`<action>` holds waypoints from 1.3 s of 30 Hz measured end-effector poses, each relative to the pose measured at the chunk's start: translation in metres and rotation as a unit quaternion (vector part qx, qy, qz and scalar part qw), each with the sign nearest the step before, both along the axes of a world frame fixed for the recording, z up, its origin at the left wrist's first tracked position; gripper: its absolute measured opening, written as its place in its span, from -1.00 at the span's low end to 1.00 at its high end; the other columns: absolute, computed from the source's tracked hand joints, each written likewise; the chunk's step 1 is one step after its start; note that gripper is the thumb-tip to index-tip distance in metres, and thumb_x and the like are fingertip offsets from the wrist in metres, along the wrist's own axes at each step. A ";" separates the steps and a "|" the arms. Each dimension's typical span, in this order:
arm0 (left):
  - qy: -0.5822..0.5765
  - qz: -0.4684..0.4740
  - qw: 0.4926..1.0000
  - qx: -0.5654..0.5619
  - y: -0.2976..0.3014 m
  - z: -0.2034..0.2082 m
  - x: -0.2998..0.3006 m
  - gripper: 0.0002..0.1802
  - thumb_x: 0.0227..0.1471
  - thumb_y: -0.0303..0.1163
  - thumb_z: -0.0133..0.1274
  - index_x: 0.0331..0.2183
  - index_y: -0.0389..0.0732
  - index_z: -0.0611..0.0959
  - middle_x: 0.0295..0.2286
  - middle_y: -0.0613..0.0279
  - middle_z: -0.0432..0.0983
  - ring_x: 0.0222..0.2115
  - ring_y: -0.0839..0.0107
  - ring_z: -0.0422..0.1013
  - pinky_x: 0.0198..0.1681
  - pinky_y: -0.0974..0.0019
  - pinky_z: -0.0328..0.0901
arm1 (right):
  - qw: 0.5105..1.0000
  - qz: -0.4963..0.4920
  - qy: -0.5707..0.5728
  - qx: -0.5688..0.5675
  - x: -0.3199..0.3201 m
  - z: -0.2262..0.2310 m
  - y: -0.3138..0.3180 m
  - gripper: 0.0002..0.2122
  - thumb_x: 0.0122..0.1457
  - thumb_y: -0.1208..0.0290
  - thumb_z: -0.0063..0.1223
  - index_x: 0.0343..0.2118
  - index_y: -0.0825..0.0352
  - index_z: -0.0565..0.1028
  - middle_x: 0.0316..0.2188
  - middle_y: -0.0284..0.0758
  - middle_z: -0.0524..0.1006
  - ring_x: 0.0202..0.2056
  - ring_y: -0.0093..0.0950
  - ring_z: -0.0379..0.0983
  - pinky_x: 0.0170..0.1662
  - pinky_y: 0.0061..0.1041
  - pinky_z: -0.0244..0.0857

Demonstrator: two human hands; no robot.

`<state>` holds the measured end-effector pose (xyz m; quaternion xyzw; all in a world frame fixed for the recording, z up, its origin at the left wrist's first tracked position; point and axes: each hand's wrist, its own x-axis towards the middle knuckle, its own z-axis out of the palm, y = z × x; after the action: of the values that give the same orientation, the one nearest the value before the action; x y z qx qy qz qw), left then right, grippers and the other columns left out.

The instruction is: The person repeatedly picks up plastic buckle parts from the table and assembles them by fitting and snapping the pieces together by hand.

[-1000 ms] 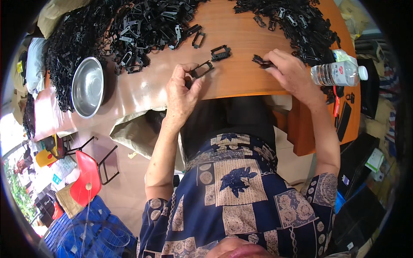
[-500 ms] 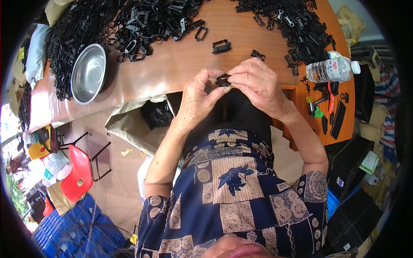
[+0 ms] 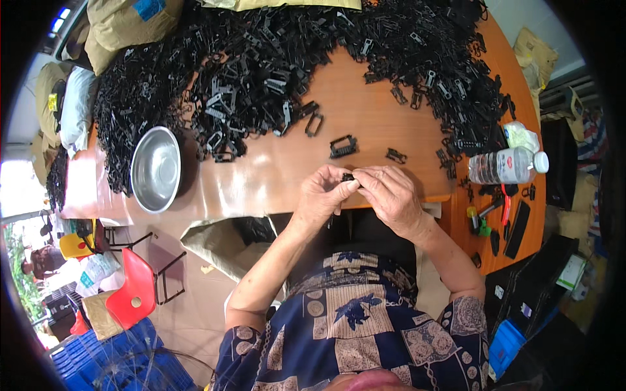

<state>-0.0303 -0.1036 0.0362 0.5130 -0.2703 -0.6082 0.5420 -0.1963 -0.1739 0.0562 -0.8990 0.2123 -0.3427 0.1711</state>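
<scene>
Both my hands meet at the table's near edge around a small black plastic part [image 3: 348, 176], mostly covered by fingers. My left hand [image 3: 324, 192] pinches it between thumb and forefinger. From the other side, my right hand [image 3: 391, 194] has its thumb and fingertips closed on it. Just beyond the hands lies a black rectangular plastic frame [image 3: 343, 146]. A smaller black clip-like piece [image 3: 396, 155] rests right of that frame. Farther off, a thin open black frame [image 3: 314, 124] lies apart from the big heap of black plastic parts [image 3: 261, 78].
A steel bowl [image 3: 156, 169] stands at the left, beside the heap. At the right are a clear plastic bottle [image 3: 502, 166], a red-handled tool [image 3: 505, 205] and a black bar [image 3: 518, 229]. A pale sack [image 3: 215, 244] hangs open below the edge; a red chair [image 3: 134, 290] stands left.
The view has tilted upward, showing more of the heap and placing everything lower. My hands remain pinched together on the small black part, which now shows less between the fingers.
</scene>
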 end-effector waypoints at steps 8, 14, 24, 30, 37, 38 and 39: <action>-0.572 -0.043 0.791 -0.213 -0.146 0.028 0.055 -0.85 0.05 -0.40 0.04 -0.35 -0.29 0.56 -0.47 0.12 0.48 -0.49 0.24 0.43 -0.39 0.26 0.31 | 0.989 -0.057 -0.026 0.130 -0.019 -0.014 -0.036 -0.73 -0.09 0.66 0.18 -0.25 0.40 0.49 -0.39 -0.21 0.54 -0.38 -0.25 0.48 -0.31 -0.38 0.38; -0.731 -0.034 0.648 -0.211 -0.263 0.008 0.074 -0.80 -0.01 -0.34 0.05 -0.29 -0.16 0.58 -0.37 0.06 0.48 -0.33 0.00 0.45 -0.28 0.05 0.34 | 0.976 -0.037 -0.084 0.197 -0.020 -0.029 -0.040 -0.75 -0.04 0.69 0.16 -0.24 0.43 0.48 -0.38 -0.17 0.54 -0.38 -0.27 0.50 -0.30 -0.43 0.39; -0.776 -0.129 0.616 -0.040 -0.297 -0.010 0.056 -0.66 0.00 -0.19 0.08 -0.30 -0.27 0.48 -0.32 -0.08 0.52 -0.28 -0.03 0.47 -0.22 0.03 0.37 | 0.961 -0.055 -0.095 0.254 -0.031 -0.037 -0.040 -0.81 0.01 0.64 0.14 -0.26 0.43 0.47 -0.40 -0.16 0.54 -0.39 -0.22 0.50 -0.31 -0.39 0.39; -0.783 -0.171 0.579 -0.151 -0.236 -0.010 0.042 -0.85 0.02 -0.53 -0.17 -0.28 -0.27 0.36 -0.39 -0.13 0.48 -0.33 -0.08 0.48 -0.30 0.00 0.39 | 0.946 -0.090 -0.104 0.295 -0.029 -0.035 -0.041 -0.79 0.03 0.71 0.09 -0.23 0.42 0.51 -0.47 -0.27 0.50 -0.46 -0.53 0.47 -0.38 -0.61 0.34; -0.189 -0.034 0.981 -0.024 -0.148 -0.028 0.059 -0.75 0.03 -0.22 0.12 -0.35 -0.20 0.57 -0.57 0.34 0.46 -0.55 0.43 0.39 -0.46 0.31 0.32 | 0.872 -0.097 -0.175 0.446 -0.011 -0.007 -0.023 -0.78 0.20 0.54 -0.02 -0.10 0.41 0.48 -0.32 -0.37 0.52 -0.34 -0.62 0.45 -0.26 -0.65 0.37; -0.066 -0.057 0.989 -0.121 -0.102 0.020 0.040 -0.77 0.07 -0.18 0.09 -0.41 -0.15 0.61 -0.55 0.36 0.49 -0.55 0.47 0.40 -0.50 0.34 0.31 | 0.845 -0.135 -0.187 0.482 -0.022 -0.005 -0.022 -0.77 0.20 0.52 -0.02 -0.08 0.39 0.47 -0.32 -0.36 0.52 -0.33 -0.60 0.46 -0.24 -0.64 0.39; 0.048 -0.101 0.979 -0.169 -0.093 0.001 0.040 -0.74 0.07 -0.18 0.10 -0.38 -0.19 0.62 -0.53 0.31 0.52 -0.58 0.54 0.39 -0.50 0.39 0.30 | 0.829 -0.168 -0.205 0.493 -0.018 0.000 -0.014 -0.77 0.21 0.50 -0.03 -0.07 0.39 0.45 -0.32 -0.37 0.51 -0.39 -0.64 0.43 -0.35 -0.72 0.34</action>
<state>0.0093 -0.1962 0.0368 0.3547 -0.3930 -0.6292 0.5691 -0.2146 -0.1875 0.0563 -0.5553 0.4607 -0.3921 0.5707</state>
